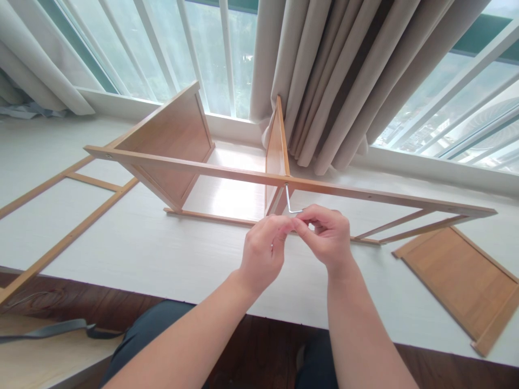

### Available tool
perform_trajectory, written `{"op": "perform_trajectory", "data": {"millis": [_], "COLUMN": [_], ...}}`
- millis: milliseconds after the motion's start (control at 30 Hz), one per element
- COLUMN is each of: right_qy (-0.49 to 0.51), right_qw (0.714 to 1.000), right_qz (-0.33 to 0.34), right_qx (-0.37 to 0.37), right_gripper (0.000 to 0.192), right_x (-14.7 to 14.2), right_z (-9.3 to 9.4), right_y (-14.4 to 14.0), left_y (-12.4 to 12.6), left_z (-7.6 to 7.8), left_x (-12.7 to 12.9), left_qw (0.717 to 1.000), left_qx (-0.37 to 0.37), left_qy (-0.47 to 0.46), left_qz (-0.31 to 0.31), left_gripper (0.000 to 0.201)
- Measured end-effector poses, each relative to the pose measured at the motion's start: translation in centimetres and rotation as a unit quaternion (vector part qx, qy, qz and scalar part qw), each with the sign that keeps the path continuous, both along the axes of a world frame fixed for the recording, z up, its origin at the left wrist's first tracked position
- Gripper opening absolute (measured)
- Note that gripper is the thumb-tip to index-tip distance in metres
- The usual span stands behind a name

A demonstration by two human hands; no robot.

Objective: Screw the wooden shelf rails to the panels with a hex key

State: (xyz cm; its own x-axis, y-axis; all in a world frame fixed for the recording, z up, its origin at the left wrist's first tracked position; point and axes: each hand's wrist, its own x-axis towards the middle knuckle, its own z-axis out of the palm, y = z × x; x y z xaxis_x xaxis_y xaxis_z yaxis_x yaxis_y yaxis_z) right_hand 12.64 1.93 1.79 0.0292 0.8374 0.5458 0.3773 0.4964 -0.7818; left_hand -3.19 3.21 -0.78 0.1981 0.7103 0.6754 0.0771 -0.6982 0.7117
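Note:
An L-shaped hex key (288, 198) has its upper end at a hole in the long wooden rail (227, 174) of a partly assembled rack. Its lower arm runs into the pinched fingers of my right hand (326, 233). Beside it, my left hand (265, 246) is closed, its fingertips meeting those of the right. A small bright glint shows between the left fingers, too small to name. Behind the rail, a narrow wooden panel (276, 151) joins it just above the key. A wider wooden panel (166, 143) stands upright at the rail's left part.
A loose wooden frame (73, 237) lies on the white surface (194, 270) at left. Another loose panel (466, 281) lies at right. Curtains (324, 81) and a barred window stand behind. Below the front edge, a grey strap (52, 328) rests on a pale board (60, 354).

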Motion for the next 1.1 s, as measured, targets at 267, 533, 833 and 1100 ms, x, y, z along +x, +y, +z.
{"op": "perform_trajectory", "data": {"millis": [267, 533, 833, 1100], "right_qy": [0.036, 0.064, 0.088, 0.121], "right_qw": [0.999, 0.995, 0.990, 0.988], "right_qz": [0.010, 0.050, 0.070, 0.096], "right_qx": [-0.020, -0.062, -0.081, -0.020], "right_gripper": [0.021, 0.023, 0.024, 0.018], "right_x": [-0.14, -0.04, -0.20, -0.86], "right_z": [0.02, -0.35, -0.61, -0.15], "right_y": [-0.02, 0.07, 0.03, -0.21], "left_y": [-0.08, -0.34, -0.56, -0.16], "left_z": [-0.14, -0.04, 0.36, 0.02], "left_x": [0.20, 0.30, 0.37, 0.04], "left_qw": [1.000, 0.997, 0.989, 0.965], "left_qx": [-0.015, -0.059, -0.121, -0.236], "left_qy": [-0.008, -0.036, -0.081, -0.102], "left_qz": [0.024, 0.018, -0.036, -0.046], "left_gripper": [0.007, 0.006, 0.007, 0.020]}}
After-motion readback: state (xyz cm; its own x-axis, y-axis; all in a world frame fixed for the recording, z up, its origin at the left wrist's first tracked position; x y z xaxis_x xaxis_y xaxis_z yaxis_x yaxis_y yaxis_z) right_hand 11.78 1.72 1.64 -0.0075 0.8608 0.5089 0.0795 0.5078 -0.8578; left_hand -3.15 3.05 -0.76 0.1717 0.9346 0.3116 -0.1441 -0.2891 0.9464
